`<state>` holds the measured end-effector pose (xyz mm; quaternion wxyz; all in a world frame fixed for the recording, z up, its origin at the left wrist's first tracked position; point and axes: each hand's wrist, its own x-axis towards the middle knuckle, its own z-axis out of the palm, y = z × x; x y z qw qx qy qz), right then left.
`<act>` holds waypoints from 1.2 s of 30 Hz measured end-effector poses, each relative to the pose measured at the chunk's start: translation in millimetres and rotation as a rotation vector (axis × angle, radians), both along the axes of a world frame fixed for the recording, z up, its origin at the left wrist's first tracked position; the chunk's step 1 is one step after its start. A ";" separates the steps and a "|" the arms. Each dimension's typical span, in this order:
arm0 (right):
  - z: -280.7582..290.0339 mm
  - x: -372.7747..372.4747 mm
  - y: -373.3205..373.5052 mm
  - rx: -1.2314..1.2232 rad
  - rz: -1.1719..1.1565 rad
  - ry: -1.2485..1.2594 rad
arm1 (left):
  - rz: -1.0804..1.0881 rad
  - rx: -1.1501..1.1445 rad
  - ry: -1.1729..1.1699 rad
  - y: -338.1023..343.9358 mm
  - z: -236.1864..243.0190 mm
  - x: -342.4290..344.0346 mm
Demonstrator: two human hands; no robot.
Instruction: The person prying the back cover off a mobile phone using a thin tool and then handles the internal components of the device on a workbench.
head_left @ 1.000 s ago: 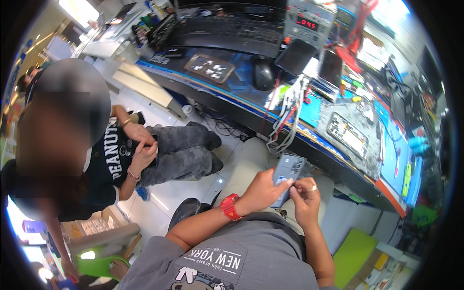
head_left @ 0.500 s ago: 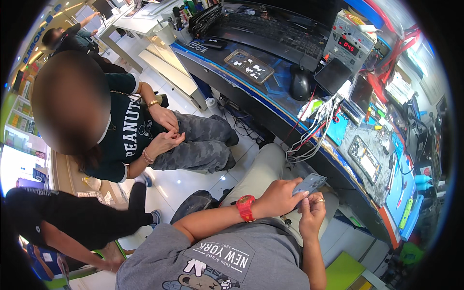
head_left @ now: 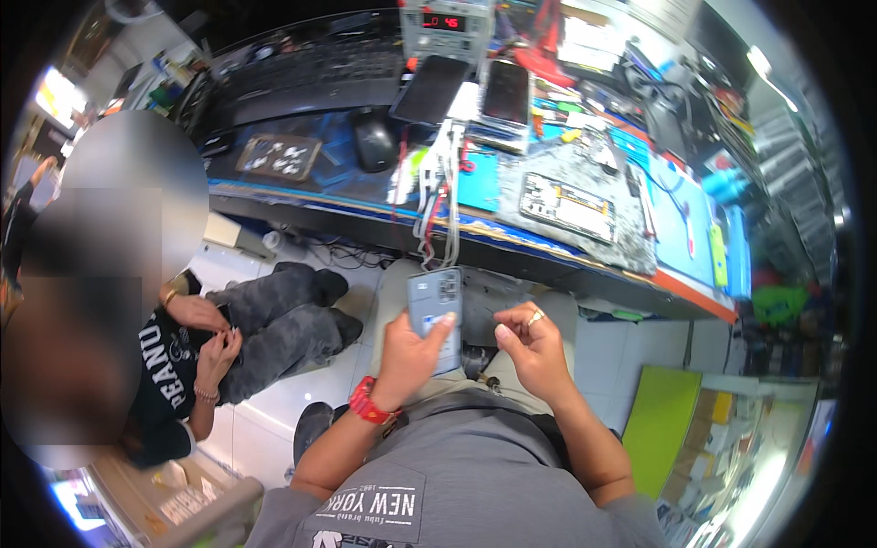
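My left hand [head_left: 406, 361] is closed round a grey-blue smartphone [head_left: 429, 294], above my lap. The phone's back faces up, with its camera cluster at the far right corner, and my thumb lies across its lower part. To the right, apart from the phone, my right hand [head_left: 537, 352] has its thumb and forefinger drawn together. Something thin and dark may stick out at the fingertips, too small to name. On the workbench [head_left: 356, 205] ahead lies an opened phone [head_left: 571, 208] with its inner parts showing, on a grey work mat [head_left: 521, 173].
White cables [head_left: 442, 173] hang over the bench edge near the phone. A mouse [head_left: 373, 139], a phone case [head_left: 279, 157], two dark phones [head_left: 431, 89] and a power supply [head_left: 448, 32] stand on the bench. A seated person [head_left: 274, 320] is close on my left. A green panel [head_left: 660, 429] stands at right.
My view has swung right toward the bench. The phone has turned so its back shows more fully, and my right hand has come away from it.
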<state>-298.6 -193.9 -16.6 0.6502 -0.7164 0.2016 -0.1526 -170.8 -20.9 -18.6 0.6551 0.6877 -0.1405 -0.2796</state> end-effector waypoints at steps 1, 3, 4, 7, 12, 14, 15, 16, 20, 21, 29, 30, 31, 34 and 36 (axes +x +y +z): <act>1.9 -2.6 -8.8 -0.036 -0.041 -0.012 | 0.031 -0.008 0.002 0.8 -2.6 1.6; 5.2 -1.6 -27.9 -0.097 -0.096 -0.040 | 0.015 -0.029 0.053 5.7 -1.9 5.5; 12.6 1.1 -40.2 -0.138 -0.128 -0.080 | 0.012 -0.038 0.077 6.3 -1.3 6.3; 43.2 11.3 -77.4 -0.132 -0.169 -0.161 | -0.004 -0.026 0.083 8.1 1.2 5.5; 67.8 29.4 -124.9 -0.113 -0.098 -0.002 | -0.006 -0.057 0.113 9.6 5.9 4.8; 69.4 33.2 -127.4 -0.104 -0.071 0.040 | 0.004 -0.066 0.113 10.6 6.6 4.9; 70.0 34.9 -126.8 -0.101 -0.078 0.058 | 0.008 -0.070 0.113 10.8 6.8 5.4; 70.8 36.4 -126.1 -0.097 -0.085 0.077 | 0.013 -0.073 0.113 10.9 6.9 6.0; 63.0 38.2 -129.0 -0.061 -0.099 0.141 | 0.000 -0.063 0.137 12.2 9.0 9.8; 62.8 38.8 -129.6 -0.060 -0.100 0.147 | -0.002 -0.070 0.157 12.8 8.5 10.4; 50.4 37.1 -129.9 -0.058 -0.124 0.101 | -0.002 -0.085 0.138 13.9 11.8 16.1; 49.2 36.5 -128.7 -0.070 -0.125 0.083 | 0.001 -0.100 0.148 14.3 10.6 16.1; 50.1 38.2 -125.1 -0.089 -0.126 0.075 | 0.003 -0.115 0.158 16.0 9.0 16.5; 52.0 40.1 -119.3 -0.178 -0.165 0.050 | 0.015 -0.128 0.159 18.6 8.2 16.3; 48.4 36.5 -125.4 -0.151 -0.154 0.082 | -0.002 -0.078 0.139 20.0 6.3 17.3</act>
